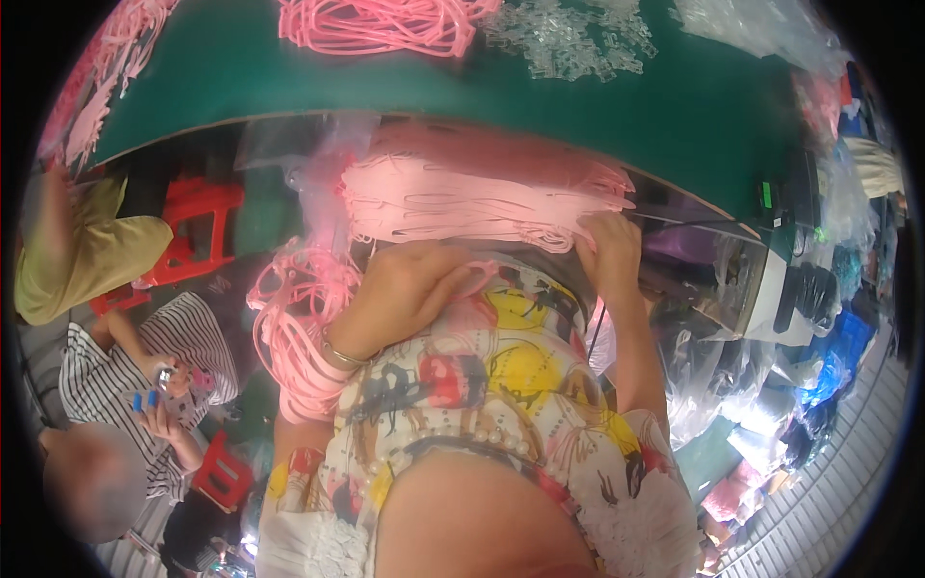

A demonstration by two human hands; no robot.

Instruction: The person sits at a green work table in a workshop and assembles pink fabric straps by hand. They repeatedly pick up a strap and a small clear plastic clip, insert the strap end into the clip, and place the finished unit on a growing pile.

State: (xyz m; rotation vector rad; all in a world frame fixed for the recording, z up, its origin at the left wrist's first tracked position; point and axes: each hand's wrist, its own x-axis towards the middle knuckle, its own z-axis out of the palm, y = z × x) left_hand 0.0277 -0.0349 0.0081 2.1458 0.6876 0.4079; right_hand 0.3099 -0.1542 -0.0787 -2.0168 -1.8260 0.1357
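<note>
Both hands rest on a stack of pink bands (472, 202) in the lap: left hand (405, 289) loosely open, right hand (609, 246) pinching its edge; green table (694, 106) beyond, red stool (198, 226) left

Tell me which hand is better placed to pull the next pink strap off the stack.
Probably the right hand: its fingertips already pinch the end of the stack of pink straps. The left hand rests lower, on the lap.

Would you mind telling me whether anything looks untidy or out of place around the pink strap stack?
A tangle of loose pink loops spills off the neat stack of pink straps, hanging beside the left hand. The right hand grips the stack's corner.
</note>
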